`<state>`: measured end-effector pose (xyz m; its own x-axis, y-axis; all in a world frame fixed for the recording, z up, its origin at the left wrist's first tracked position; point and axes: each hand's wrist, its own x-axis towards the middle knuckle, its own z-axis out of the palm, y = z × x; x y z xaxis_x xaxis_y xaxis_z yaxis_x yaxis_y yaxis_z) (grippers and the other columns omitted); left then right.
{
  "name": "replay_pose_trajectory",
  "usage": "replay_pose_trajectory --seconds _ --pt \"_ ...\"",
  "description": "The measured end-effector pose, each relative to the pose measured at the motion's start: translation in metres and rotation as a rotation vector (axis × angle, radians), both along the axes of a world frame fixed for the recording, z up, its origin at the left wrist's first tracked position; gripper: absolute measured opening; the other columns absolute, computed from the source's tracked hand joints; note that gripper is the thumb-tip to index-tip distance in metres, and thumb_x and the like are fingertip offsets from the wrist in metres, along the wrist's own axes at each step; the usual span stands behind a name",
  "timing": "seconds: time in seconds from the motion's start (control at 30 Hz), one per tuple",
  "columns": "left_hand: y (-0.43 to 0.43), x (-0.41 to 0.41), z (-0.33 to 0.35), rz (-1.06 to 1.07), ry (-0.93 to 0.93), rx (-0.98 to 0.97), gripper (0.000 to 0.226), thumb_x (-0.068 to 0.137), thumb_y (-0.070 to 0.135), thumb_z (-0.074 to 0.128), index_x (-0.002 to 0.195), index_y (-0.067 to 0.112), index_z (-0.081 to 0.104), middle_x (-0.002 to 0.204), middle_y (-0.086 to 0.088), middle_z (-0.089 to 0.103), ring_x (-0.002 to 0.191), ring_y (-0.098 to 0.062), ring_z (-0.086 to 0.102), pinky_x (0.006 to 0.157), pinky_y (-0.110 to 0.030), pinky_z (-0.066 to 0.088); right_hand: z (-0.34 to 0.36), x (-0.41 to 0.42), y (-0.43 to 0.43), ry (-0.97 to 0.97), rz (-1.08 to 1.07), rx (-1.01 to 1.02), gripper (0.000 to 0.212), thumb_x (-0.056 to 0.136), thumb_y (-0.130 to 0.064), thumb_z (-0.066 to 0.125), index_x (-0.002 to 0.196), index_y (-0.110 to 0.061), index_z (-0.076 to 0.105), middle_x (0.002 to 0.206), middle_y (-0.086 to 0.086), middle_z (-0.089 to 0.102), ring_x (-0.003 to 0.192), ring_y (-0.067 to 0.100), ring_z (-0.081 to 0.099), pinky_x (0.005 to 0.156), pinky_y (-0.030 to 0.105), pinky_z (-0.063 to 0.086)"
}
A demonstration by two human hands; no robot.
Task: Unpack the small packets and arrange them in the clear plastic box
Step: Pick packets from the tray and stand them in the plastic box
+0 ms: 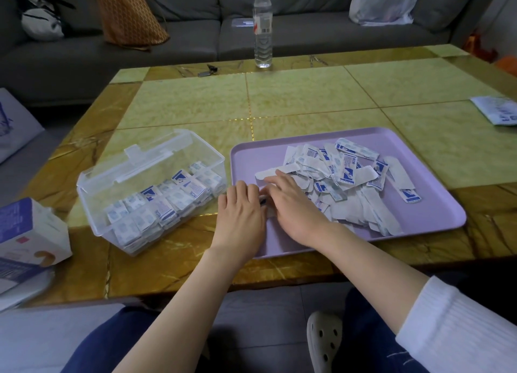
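A clear plastic box (98,182) with its lid open stands on the table at the left, partly filled with rows of small white-and-blue packets (167,202). A lilac tray (436,216) to its right carries a loose heap of packets and torn wrappers (347,176). My left hand (240,213) and my right hand (293,202) meet over the tray's near left corner. Between them they pinch a small packet (264,199), mostly hidden by the fingers. My right fingertips also reach toward a long white wrapper (268,172).
A water bottle (263,28) stands at the table's far edge, with keys (208,70) to its left. A white-and-blue carton (30,232) lies near left, another packet sheet (498,112) at the far right. A sofa with bags runs behind.
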<state>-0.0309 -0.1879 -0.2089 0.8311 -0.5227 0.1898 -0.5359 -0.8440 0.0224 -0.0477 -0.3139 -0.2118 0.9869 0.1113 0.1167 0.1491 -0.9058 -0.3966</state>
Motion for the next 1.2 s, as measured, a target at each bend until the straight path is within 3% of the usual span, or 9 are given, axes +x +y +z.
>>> replay_pose_trajectory --seconds 0.03,0.17,0.27,0.53,0.73,0.93,1.1,1.2 --pt "0.000 0.000 0.001 0.003 -0.040 -0.005 0.033 0.092 0.028 0.024 0.100 0.008 0.050 0.098 -0.010 0.050 0.085 -0.028 0.049 0.074 -0.036 0.040 0.000 0.001 -0.001 -0.022 0.005 -0.008 0.037 0.093 0.001 0.036 0.127 -0.005 0.049 0.144 0.009 0.034 0.140 0.023 0.017 0.115 0.031 0.017" --pt "0.003 0.003 -0.003 0.051 0.077 0.077 0.026 0.098 0.024 0.028 0.119 0.011 0.036 0.122 -0.009 0.037 0.112 -0.028 0.035 0.094 -0.035 0.028 -0.002 0.002 0.000 -0.055 0.016 -0.006 0.030 0.093 0.000 0.039 0.117 -0.004 0.055 0.134 0.010 0.043 0.130 0.022 0.032 0.107 0.030 0.028" --pt "0.001 0.003 -0.002 0.049 0.038 0.113 0.024 0.093 0.014 0.038 0.117 0.012 0.035 0.123 -0.009 0.039 0.113 -0.028 0.035 0.095 -0.033 0.028 -0.004 0.003 -0.001 -0.064 0.034 -0.017 0.030 0.090 0.005 0.040 0.115 -0.003 0.055 0.127 0.009 0.048 0.123 0.023 0.039 0.103 0.030 0.033" --pt "0.011 0.001 0.017 0.024 -0.029 -0.099 0.028 0.088 0.000 0.037 0.110 0.017 0.035 0.103 0.002 0.052 0.097 -0.022 0.047 0.084 -0.029 0.031 0.003 -0.001 0.002 -0.282 0.023 0.061 0.013 0.093 -0.009 0.049 0.098 -0.006 0.061 0.096 0.006 0.062 0.095 0.025 0.054 0.082 0.033 0.043" --pt "0.029 -0.001 0.029 0.028 -0.018 -0.204 0.026 0.087 -0.002 0.042 0.104 0.018 0.038 0.100 0.003 0.055 0.092 -0.021 0.051 0.078 -0.027 0.030 0.012 -0.011 0.012 -0.270 0.056 0.162 0.023 0.093 -0.012 0.043 0.108 -0.011 0.061 0.096 0.003 0.066 0.090 0.021 0.060 0.073 0.039 0.051" --pt "0.052 -0.003 0.038 0.033 0.017 -0.246 0.019 0.090 0.003 0.045 0.100 0.018 0.043 0.096 0.003 0.059 0.086 -0.022 0.050 0.075 -0.029 0.032 0.023 -0.013 0.020 -0.255 0.113 0.308 0.024 0.093 -0.012 0.054 0.113 -0.015 0.065 0.093 0.000 0.071 0.084 0.014 0.065 0.076 0.030 0.052" --pt "0.071 -0.009 0.053 0.029 -0.003 -0.441 0.010 0.098 0.017 0.043 0.088 0.019 0.040 0.080 0.006 0.049 0.074 -0.019 0.043 0.065 -0.025 0.019 0.034 -0.014 0.035 -0.325 0.107 0.340 0.026 0.087 -0.027 0.058 0.105 -0.014 0.071 0.080 -0.005 0.069 0.070 0.009 0.063 0.067 0.021 0.048" --pt "0.081 -0.011 0.059 -0.001 -0.008 -0.577 0.012 0.096 0.015 0.047 0.086 0.017 0.041 0.077 0.003 0.051 0.071 -0.020 0.043 0.063 -0.025 0.021 0.047 -0.015 0.046 -0.314 0.090 0.430 0.022 0.089 -0.027 0.059 0.104 -0.017 0.071 0.081 -0.010 0.070 0.072 0.006 0.064 0.069 0.019 0.050"
